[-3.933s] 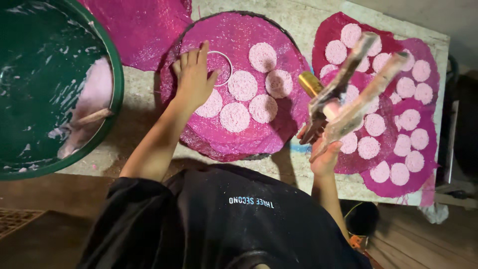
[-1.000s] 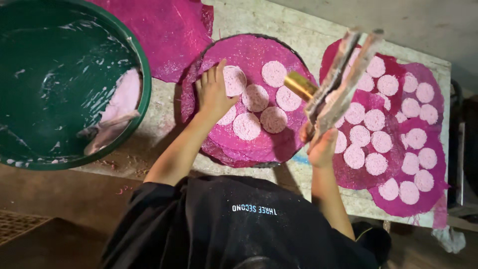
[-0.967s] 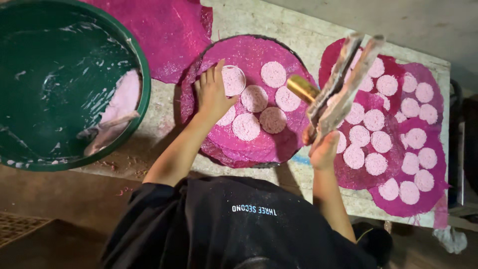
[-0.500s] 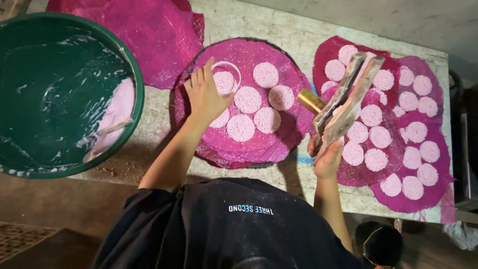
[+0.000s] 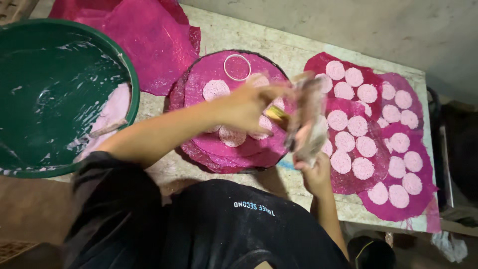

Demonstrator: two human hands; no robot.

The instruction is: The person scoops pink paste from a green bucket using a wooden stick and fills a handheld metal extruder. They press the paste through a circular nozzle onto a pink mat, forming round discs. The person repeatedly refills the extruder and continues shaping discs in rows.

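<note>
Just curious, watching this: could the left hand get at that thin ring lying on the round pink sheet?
Probably yes. The left hand hovers just below the ring, which lies uncovered on the round pink sheet, with nothing between them.

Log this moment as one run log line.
left hand: reaching to tool | right hand: gripping long tool | ring mould: on round pink mat | basin: left

Your light's dim, warm; glare on the wet green basin (image 5: 59, 94); both hands motion-blurred, corners dark.
</note>
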